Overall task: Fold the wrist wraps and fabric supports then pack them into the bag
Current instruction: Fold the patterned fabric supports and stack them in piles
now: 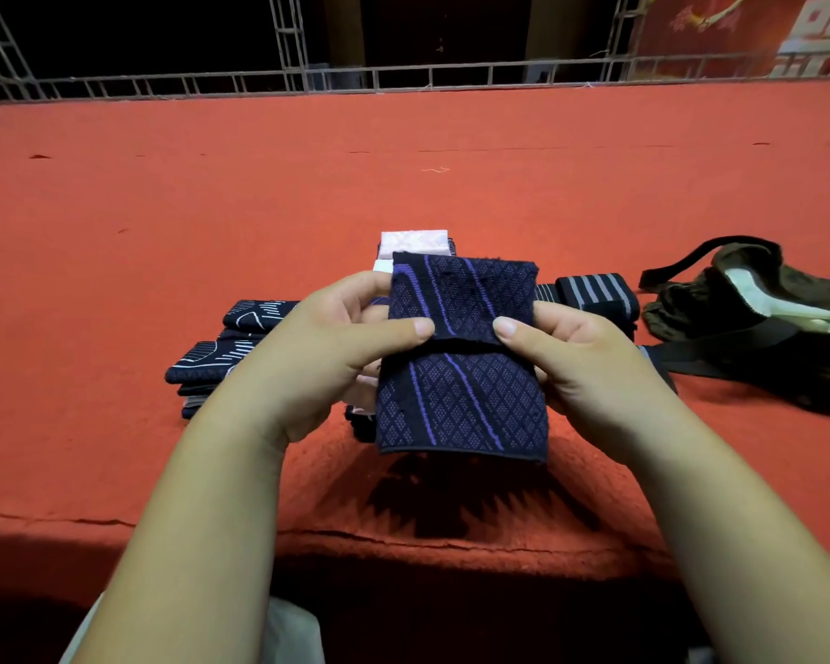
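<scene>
A navy fabric support point(461, 381) with purple stripes and a diamond weave is held up above the red table, its top part folded over toward me. My left hand point(327, 347) pinches its left edge at the fold, thumb on the front. My right hand point(566, 357) pinches the right edge the same way. Behind it lie a stack of navy supports with white lines point(231, 347), a pale pink folded support point(415, 243) and black wrist wraps with grey stripes point(595, 292). The dark olive bag point(719, 299) lies open at the right.
The red felt-covered table point(212, 208) stretches far back to a metal truss railing point(403, 76). Its front edge runs just below my forearms. A black strap point(719, 352) from the bag trails left toward the wrist wraps. White items show inside the bag.
</scene>
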The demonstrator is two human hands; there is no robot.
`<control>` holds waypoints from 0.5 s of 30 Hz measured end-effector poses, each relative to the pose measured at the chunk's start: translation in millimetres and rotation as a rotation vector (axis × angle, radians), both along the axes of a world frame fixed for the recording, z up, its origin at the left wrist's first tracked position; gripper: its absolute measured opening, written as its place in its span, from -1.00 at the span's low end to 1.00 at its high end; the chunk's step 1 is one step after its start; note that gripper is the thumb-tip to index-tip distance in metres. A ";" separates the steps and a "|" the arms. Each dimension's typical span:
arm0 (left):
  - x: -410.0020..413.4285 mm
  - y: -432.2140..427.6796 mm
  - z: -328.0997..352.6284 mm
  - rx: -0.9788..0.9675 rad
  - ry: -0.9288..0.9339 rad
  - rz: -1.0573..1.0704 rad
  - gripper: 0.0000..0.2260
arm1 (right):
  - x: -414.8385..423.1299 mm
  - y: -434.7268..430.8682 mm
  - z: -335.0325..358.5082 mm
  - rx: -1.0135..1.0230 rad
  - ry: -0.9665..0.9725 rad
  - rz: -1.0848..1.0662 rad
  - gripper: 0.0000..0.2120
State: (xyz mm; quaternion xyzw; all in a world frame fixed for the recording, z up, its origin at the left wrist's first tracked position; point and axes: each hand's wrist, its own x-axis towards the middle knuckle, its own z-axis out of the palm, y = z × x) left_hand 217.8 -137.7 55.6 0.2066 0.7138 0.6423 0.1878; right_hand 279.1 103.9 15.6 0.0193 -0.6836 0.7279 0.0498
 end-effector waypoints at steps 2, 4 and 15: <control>-2.7 -1.8 -2.1 0.018 0.009 0.002 -0.72 | 0.8 -0.8 2.3 -0.029 -0.021 0.025 -0.73; -2.5 -0.9 -3.6 0.052 0.001 0.027 -0.72 | 2.2 -1.9 3.9 -0.084 -0.036 0.075 -0.71; -7.4 1.1 -6.9 0.288 -0.171 0.034 -0.63 | 2.1 7.6 5.2 -0.260 -0.104 0.173 -0.66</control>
